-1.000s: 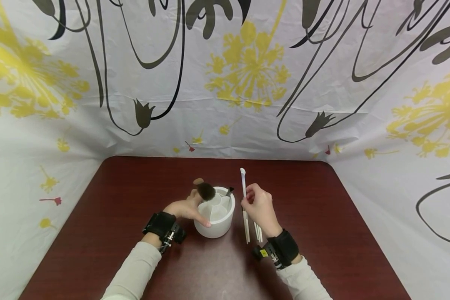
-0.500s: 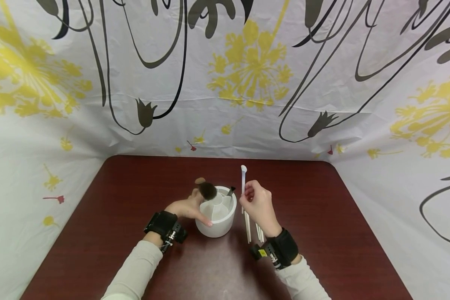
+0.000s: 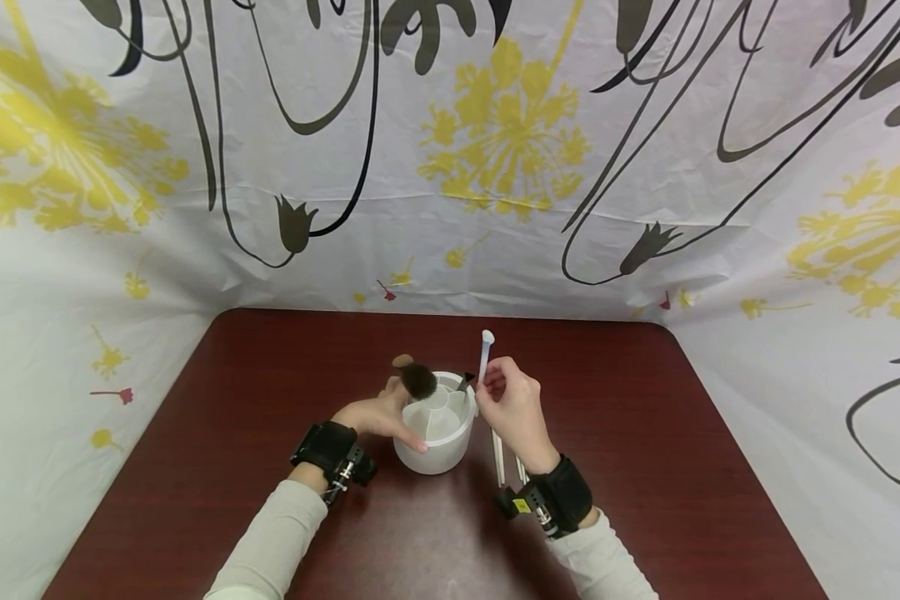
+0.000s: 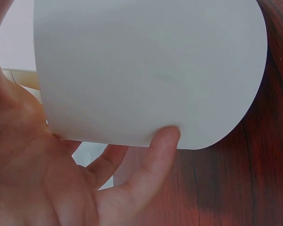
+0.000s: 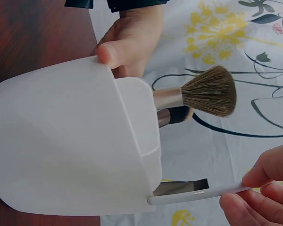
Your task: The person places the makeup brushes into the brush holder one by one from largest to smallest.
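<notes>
My left hand (image 3: 375, 415) grips a white divided cup (image 3: 441, 457) from its left side, thumb (image 4: 162, 146) pressed to the outer wall. The cup stands on the table. A fluffy brown makeup brush (image 5: 212, 92), a black-and-tan brush (image 5: 179, 114) and a flat dark brush (image 5: 181, 187) stick out of it. At the cup's right, my right hand (image 3: 516, 408) pinches a slim white makeup brush (image 3: 486, 354) between thumb and fingers, rounded tip up. In the right wrist view, this brush's lower end (image 5: 153, 200) overlaps the cup's rim beside the flat brush.
Several thin pale sticks (image 3: 498, 462) lie on the dark red-brown table (image 3: 330, 350) right of the cup, partly under my right hand and wrist camera. A white cloth (image 3: 390, 167) with yellow and grey flowers hangs behind the table's far edge.
My right hand has shifted a little left with the slim white brush, bringing its lower end from over the sticks to the cup's rim. The left hand keeps its hold on the cup.
</notes>
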### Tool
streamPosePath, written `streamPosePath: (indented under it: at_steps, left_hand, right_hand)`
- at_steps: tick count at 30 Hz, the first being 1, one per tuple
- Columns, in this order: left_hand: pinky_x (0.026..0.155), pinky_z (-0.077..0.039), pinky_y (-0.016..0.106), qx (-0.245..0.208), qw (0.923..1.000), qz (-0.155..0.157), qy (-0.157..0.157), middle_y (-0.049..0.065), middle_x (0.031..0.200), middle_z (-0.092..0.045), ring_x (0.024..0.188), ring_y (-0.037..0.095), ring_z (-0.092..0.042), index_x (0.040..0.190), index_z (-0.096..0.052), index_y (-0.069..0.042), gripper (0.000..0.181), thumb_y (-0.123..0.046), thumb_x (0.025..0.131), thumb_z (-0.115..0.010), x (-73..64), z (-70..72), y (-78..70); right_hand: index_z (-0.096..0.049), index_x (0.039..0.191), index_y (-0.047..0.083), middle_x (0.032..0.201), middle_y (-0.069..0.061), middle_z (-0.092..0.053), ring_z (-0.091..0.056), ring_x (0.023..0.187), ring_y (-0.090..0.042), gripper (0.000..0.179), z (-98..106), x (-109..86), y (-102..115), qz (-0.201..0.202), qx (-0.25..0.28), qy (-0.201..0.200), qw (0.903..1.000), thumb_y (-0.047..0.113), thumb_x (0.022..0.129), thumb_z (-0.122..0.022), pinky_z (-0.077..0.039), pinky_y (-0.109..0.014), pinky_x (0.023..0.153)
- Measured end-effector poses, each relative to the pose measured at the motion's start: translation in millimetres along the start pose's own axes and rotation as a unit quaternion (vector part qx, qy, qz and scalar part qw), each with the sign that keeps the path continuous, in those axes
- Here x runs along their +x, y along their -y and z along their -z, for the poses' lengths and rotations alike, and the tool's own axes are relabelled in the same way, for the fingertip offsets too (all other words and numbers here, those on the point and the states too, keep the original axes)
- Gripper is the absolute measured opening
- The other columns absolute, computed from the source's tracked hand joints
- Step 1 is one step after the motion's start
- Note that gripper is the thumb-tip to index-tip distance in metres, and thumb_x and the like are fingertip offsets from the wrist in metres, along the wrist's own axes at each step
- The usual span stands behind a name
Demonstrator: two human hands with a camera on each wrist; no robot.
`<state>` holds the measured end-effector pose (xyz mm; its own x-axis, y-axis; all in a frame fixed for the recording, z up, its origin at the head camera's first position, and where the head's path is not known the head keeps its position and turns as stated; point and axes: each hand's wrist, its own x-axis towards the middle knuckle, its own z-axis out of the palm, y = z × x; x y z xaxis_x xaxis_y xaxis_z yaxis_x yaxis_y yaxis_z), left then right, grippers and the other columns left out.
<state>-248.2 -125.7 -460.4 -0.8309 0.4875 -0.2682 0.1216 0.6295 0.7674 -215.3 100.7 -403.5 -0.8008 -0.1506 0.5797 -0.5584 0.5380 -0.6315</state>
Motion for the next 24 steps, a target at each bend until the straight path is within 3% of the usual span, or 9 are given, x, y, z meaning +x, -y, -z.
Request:
streamPosePath:
  at_steps: [5, 12, 18, 24]
  left_hand:
    - [0.100, -0.022, 0.055, -0.005, 1.0000, -0.005, -0.002, 0.021, 0.138, -0.012, 0.128, 0.040, -0.015, 0.139, -0.021, -0.021, 0.106, -0.035, 0.055, -0.085, 0.9, -0.3, 0.7]
    - [0.097, -0.022, 0.060, -0.013, 0.9995, -0.029, -0.004, 0.023, 0.135, -0.013, 0.125, 0.043, -0.017, 0.138, -0.024, -0.023, 0.108, -0.047, 0.052, -0.083, -1.0, -0.4, -0.3]
    - [0.099, -0.022, 0.056, -0.009, 0.9999, -0.005, -0.002, 0.022, 0.138, -0.011, 0.127, 0.041, -0.015, 0.139, -0.021, -0.020, 0.106, -0.034, 0.056, -0.085, -0.1, -1.3, -1.8]
    - [0.100, -0.022, 0.057, -0.012, 0.9999, 0.000, 0.003, 0.022, 0.139, -0.008, 0.128, 0.043, -0.013, 0.141, -0.017, -0.019, 0.108, -0.032, 0.058, -0.084, -0.6, -0.9, -2.1]
  right_hand:
    - [-0.055, 0.089, -0.001, 0.075, -0.011, -0.062, -0.060, 0.066, -0.017, 0.017, 2, 2.0, 1, 0.011, 0.009, -0.014, 0.9998, -0.006, 0.074, -0.062, -0.050, -0.028, 0.056]
    - [-0.054, 0.089, 0.000, 0.077, -0.011, -0.063, -0.062, 0.068, -0.019, 0.019, -2, -1.2, -4, -0.001, 0.014, 0.003, 0.9999, -0.008, 0.074, -0.063, -0.051, -0.033, 0.056]
    - [-0.053, 0.087, 0.001, 0.078, -0.012, -0.063, -0.063, 0.069, -0.020, 0.018, -7, -6.7, -9, -0.009, 0.016, 0.012, 0.9997, -0.008, 0.074, -0.063, -0.052, -0.036, 0.058]
    - [-0.054, 0.087, 0.001, 0.075, -0.012, -0.064, -0.063, 0.065, -0.017, 0.019, -15, -13.6, -15, -0.006, 0.007, 0.018, 0.9998, -0.008, 0.073, -0.063, -0.051, -0.027, 0.056]
